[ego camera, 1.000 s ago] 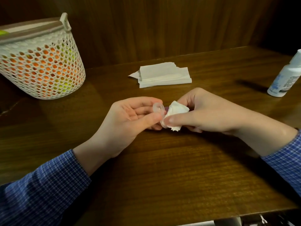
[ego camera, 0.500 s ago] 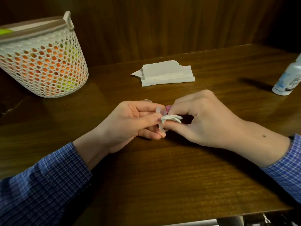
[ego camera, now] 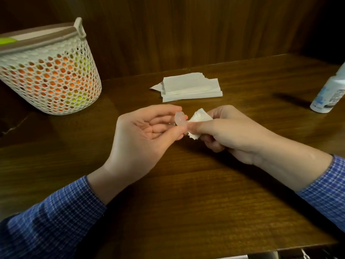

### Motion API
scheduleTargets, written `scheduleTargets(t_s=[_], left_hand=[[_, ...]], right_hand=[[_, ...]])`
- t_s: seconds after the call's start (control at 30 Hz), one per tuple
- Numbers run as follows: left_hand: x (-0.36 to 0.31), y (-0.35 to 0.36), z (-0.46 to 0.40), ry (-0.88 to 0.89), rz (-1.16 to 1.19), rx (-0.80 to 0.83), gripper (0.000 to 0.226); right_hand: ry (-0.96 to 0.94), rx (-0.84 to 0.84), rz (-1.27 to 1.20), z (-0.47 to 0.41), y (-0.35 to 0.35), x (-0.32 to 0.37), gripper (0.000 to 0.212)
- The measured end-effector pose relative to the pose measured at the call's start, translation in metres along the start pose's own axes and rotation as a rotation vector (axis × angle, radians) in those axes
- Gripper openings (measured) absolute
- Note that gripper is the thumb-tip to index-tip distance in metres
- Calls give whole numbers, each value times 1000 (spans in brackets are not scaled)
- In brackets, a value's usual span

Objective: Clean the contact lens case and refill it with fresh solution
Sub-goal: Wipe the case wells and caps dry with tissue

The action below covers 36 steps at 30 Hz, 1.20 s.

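Observation:
A small clear contact lens case (ego camera: 179, 119) is pinched between the thumb and fingertips of my left hand (ego camera: 147, 131), just above the middle of the wooden table (ego camera: 186, 193). My right hand (ego camera: 229, 131) grips a crumpled white tissue (ego camera: 199, 117) and holds it against the case's right side. Most of the case is hidden by fingers and tissue. The white solution bottle (ego camera: 330, 94) with a blue label stands at the table's far right edge, well away from both hands.
A stack of folded white tissues (ego camera: 190, 86) lies behind my hands. A white perforated basket (ego camera: 50, 75) with orange and green contents stands at the far left. A dark wood wall rises behind the table.
My right hand has turned so the tissue opens up and shows more again, after being squeezed tight against the case half a second ago. The left hand has kept its hold.

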<state>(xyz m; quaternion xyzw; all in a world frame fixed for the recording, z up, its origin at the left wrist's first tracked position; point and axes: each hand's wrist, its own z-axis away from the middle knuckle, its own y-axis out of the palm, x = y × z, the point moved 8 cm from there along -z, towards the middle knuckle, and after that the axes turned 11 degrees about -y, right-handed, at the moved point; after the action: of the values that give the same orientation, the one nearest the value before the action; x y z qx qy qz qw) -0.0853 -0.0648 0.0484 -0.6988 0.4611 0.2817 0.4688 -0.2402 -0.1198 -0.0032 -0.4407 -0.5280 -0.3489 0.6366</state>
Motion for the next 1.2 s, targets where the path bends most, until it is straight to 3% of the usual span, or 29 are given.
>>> scheduleTargets(t_s=[0.07, 0.17, 0.3, 0.4, 0.5, 0.7, 0.8, 1.0, 1.1, 1.2], left_hand=[[-1, -1, 2, 25, -36, -26, 39], [-3, 3, 4, 52, -18, -4, 39], [3, 9, 4, 17, 30, 91, 39], [21, 13, -3, -243, 321, 264, 47], [45, 24, -3, -618, 518, 397, 49], [53, 35, 5, -717, 545, 601, 37], [51, 35, 4, -678, 548, 616, 35], [43, 22, -1, -471, 429, 425, 31], [31, 14, -4, -275, 223, 306, 32], [22, 9, -3, -132, 76, 228, 32]], right_hand=[[13, 28, -47, 0, 2, 0, 22], [-121, -4, -6, 3, -2, 12, 21], [-450, -102, 374, 8, -12, 36, 22], [-543, -188, 531, 11, -24, 46, 14], [-644, -115, 646, 16, -17, 51, 10], [-764, 20, 673, 25, 0, 58, 10], [-683, -11, 625, 23, -1, 55, 7], [-358, -114, 466, 11, -4, 36, 31], [-146, -34, 164, 9, -1, 18, 34], [144, 166, -158, 11, 15, -2, 28]])
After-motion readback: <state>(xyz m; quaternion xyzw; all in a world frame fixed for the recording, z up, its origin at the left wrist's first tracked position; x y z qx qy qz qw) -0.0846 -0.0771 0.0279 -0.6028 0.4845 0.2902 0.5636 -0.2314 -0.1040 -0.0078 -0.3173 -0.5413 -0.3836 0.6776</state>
